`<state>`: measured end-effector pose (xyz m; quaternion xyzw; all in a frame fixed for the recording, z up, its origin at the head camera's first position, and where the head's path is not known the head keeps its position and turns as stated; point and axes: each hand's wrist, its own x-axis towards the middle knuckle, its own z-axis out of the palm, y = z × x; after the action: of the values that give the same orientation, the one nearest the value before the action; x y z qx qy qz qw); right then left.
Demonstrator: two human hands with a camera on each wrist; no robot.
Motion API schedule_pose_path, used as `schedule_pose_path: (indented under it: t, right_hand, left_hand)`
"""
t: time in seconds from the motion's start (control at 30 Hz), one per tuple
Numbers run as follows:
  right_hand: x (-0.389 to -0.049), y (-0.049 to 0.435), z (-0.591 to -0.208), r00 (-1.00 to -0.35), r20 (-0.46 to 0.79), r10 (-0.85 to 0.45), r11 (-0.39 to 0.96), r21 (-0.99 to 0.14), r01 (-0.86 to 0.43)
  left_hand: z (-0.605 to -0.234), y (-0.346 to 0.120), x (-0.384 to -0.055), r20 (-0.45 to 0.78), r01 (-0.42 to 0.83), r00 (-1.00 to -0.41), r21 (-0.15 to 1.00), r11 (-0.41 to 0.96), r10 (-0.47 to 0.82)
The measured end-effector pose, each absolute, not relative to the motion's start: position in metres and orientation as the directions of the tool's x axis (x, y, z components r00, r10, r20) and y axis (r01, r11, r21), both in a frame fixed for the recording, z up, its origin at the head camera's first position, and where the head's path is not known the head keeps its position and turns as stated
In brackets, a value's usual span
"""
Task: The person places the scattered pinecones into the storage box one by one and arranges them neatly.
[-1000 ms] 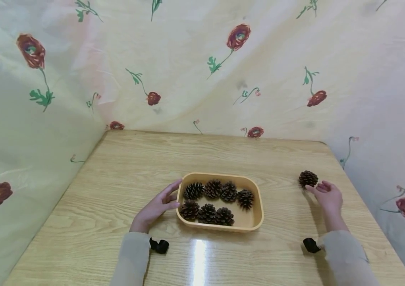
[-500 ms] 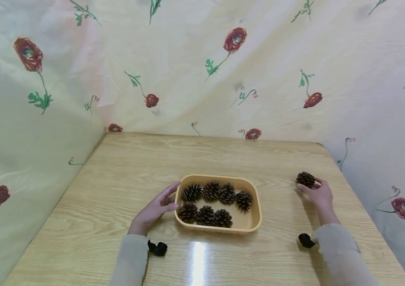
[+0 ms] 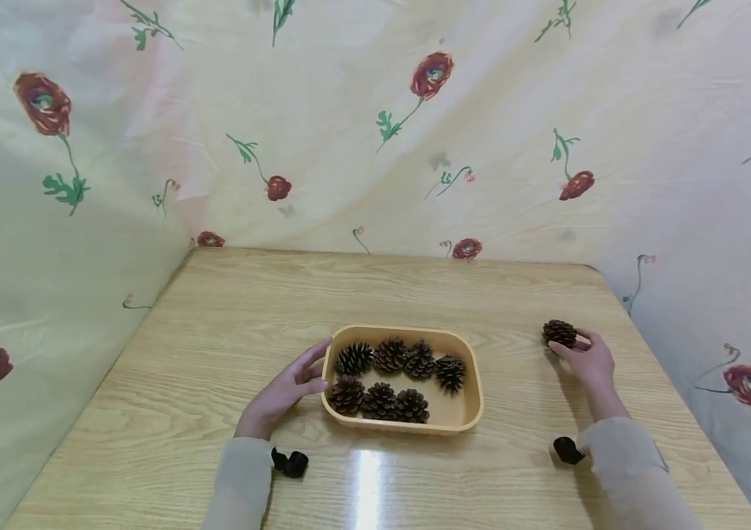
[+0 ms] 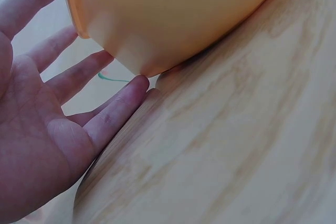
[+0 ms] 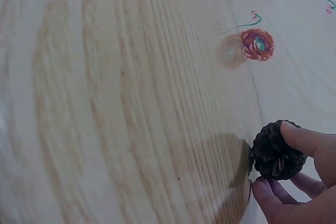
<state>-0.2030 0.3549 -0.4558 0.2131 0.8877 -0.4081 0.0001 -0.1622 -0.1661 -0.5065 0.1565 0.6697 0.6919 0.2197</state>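
Note:
In the head view, a yellow-orange rectangular tray (image 3: 475,375) with rounded corners stands at the middle of the table, holding several brown pine cones (image 3: 379,401). My left hand (image 3: 280,394) lies at the tray's left end; its spread, mostly straight fingers touch the wall. In the left wrist view those fingertips (image 4: 139,82) meet the tray's outer side (image 4: 173,14). Far to the right, my right hand (image 3: 590,362) pinches one pine cone (image 3: 559,333) between thumb and fingers. The right wrist view has this same pine cone (image 5: 275,153) just by the wood surface; whether it touches is unclear.
The wooden table (image 3: 249,294) is bordered at the back and sides by a pale flowered cloth (image 3: 349,125). Inside the tray, bare floor shows at the front right. A black strapped device (image 3: 292,462) sits by the left wrist, another (image 3: 568,450) by the right.
My right hand has moved in around the single pine cone, taken hold of it and shifted it slightly left. My left hand stays at the tray; the head view has shifted a little.

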Motion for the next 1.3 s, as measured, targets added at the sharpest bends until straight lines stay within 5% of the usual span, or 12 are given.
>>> schedule_pose_path:
  t: [0.7, 1.3]
  right_hand:
    - [-0.183, 0.321, -0.434, -0.962, -0.145, 0.232, 0.624, -0.736, 0.261]
    - [-0.154, 0.262, -0.408, -0.999, 0.009, 0.037, 0.610, -0.792, 0.016]
  left_hand:
    - [-0.503, -0.166, -0.160, -0.050, -0.075, -0.849, 0.997, -0.026, 0.526]
    - [-0.501, -0.167, -0.160, -0.049, -0.076, -0.848, 0.997, -0.030, 0.527]
